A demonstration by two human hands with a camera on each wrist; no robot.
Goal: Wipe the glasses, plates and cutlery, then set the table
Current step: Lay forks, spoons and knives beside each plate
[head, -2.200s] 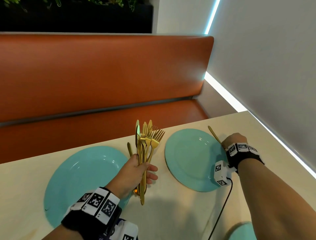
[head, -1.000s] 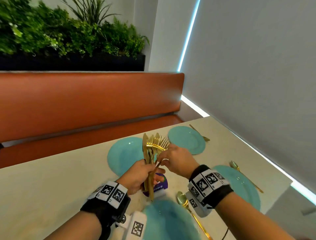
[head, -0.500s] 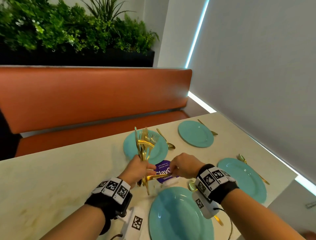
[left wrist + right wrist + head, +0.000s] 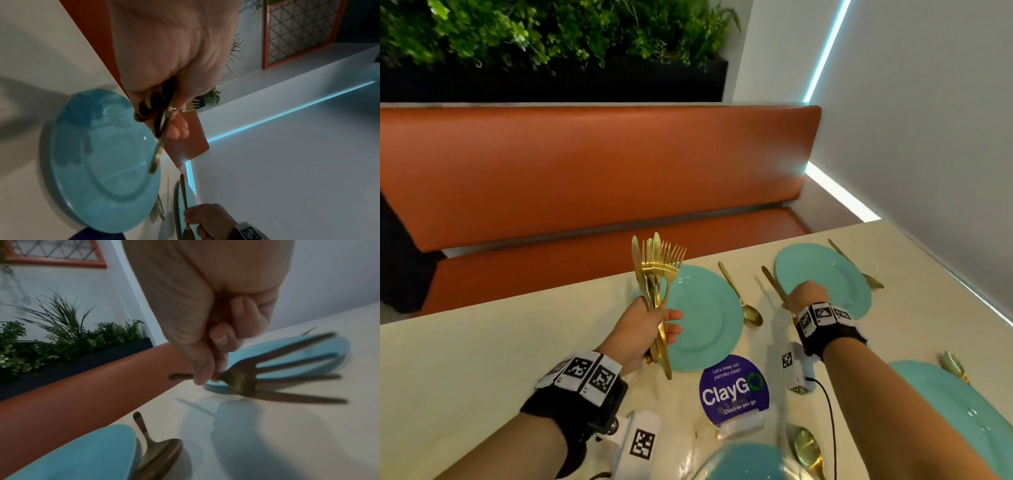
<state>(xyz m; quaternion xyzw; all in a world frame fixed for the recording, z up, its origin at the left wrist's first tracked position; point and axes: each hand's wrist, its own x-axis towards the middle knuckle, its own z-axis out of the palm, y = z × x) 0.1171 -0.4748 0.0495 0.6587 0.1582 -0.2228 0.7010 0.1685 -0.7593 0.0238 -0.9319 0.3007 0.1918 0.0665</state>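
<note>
My left hand [image 4: 650, 325] grips an upright bundle of gold forks and knives [image 4: 657, 270] over the left edge of a far teal plate [image 4: 705, 318]. The bundle's handles [image 4: 158, 146] hang below the left hand [image 4: 164, 91] above that plate [image 4: 98, 162]. My right hand [image 4: 804, 298] pinches a single gold fork [image 4: 774, 284] just left of the far right teal plate [image 4: 825, 274]. In the right wrist view, the right hand [image 4: 209, 369] holds this fork [image 4: 242, 381] at the neck, just above the table, tines blurred. It shows in the left wrist view too, as fork [image 4: 184, 191] and right hand [image 4: 205, 216].
A gold spoon [image 4: 743, 298] lies right of the far left plate, another spoon [image 4: 859, 267] right of the far right plate. Two near teal plates [image 4: 962, 411] [image 4: 750, 462] each have a spoon beside them. A purple ClayGo sign [image 4: 734, 390] stands mid-table. An orange bench [image 4: 585, 171] runs behind.
My right hand has drawn one fork out of the bundle and carried it right and away to the left side of the far right plate. The left hand keeps the bundle.
</note>
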